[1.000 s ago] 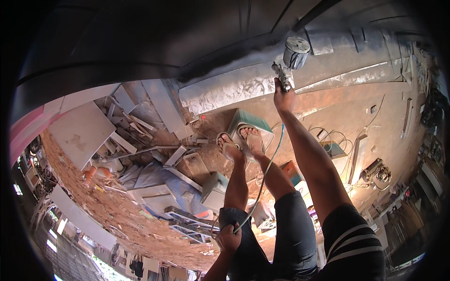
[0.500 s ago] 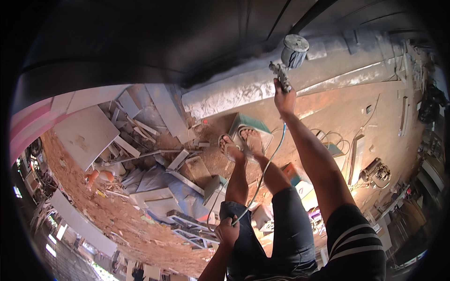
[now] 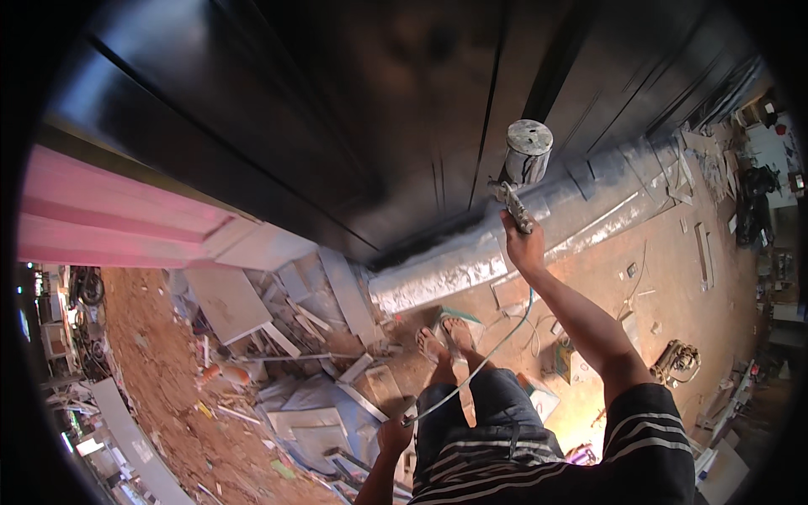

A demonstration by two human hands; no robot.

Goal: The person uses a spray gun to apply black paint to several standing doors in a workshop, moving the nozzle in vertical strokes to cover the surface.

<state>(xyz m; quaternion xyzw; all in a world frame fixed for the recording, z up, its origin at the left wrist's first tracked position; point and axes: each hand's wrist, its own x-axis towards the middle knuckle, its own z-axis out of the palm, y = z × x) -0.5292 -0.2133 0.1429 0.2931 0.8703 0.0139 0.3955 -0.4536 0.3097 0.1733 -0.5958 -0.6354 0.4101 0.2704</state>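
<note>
My right hand (image 3: 526, 244) is closed around the handle of a paint spray gun (image 3: 512, 202), held out in front of me. A paint-smeared metal cup (image 3: 528, 153) sits on top of the gun. Facing it is a large glossy black panelled surface (image 3: 404, 118), with dark grooves running across it. From the gun a thin pale hose (image 3: 471, 374) hangs down to my left hand (image 3: 394, 436), which is closed on it beside my left thigh. Below the black surface runs a grey, paint-blotched ledge (image 3: 446, 273).
My sandalled feet stand on a green-edged box (image 3: 459, 318). Left of them lie scrap boards (image 3: 231, 303) and a bluish sheet (image 3: 295, 396). A pink wall (image 3: 118, 210) stands at the left. A small machine (image 3: 676, 362) rests on the floor at right.
The view has tilted up, bringing more of the black surface and pink wall into sight. The spray gun appears lower in the picture. Both hands keep their holds.
</note>
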